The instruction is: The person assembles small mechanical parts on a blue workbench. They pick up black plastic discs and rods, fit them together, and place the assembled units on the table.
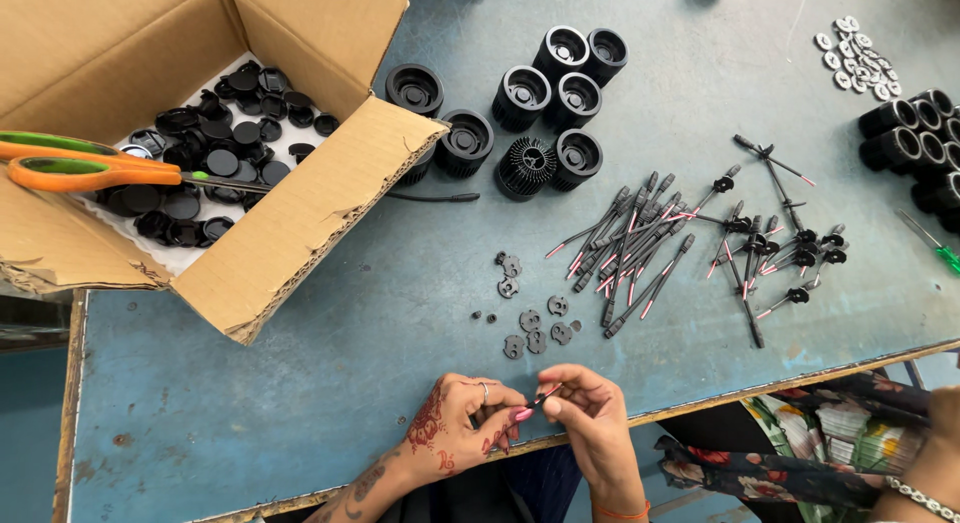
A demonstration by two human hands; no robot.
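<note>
Slippage looks likely: left hand (458,428) and right hand (588,411), both pinched on a thin pink-tipped pin (541,397), hover past the tabletop (300,383) near edge.

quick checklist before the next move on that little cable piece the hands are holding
1. Cable piece pinched between both hands: ok, left hand and right hand meet on it at the table edge.
2. Small black discs within reach: ok, just ahead of the hands.
3. Loose cable pile available: ok, further back on the right.
4. Cable end seated in a disc: cannot tell, fingers hide it.
5. Scissors out of the way: ok, resting across the cardboard box.
</note>
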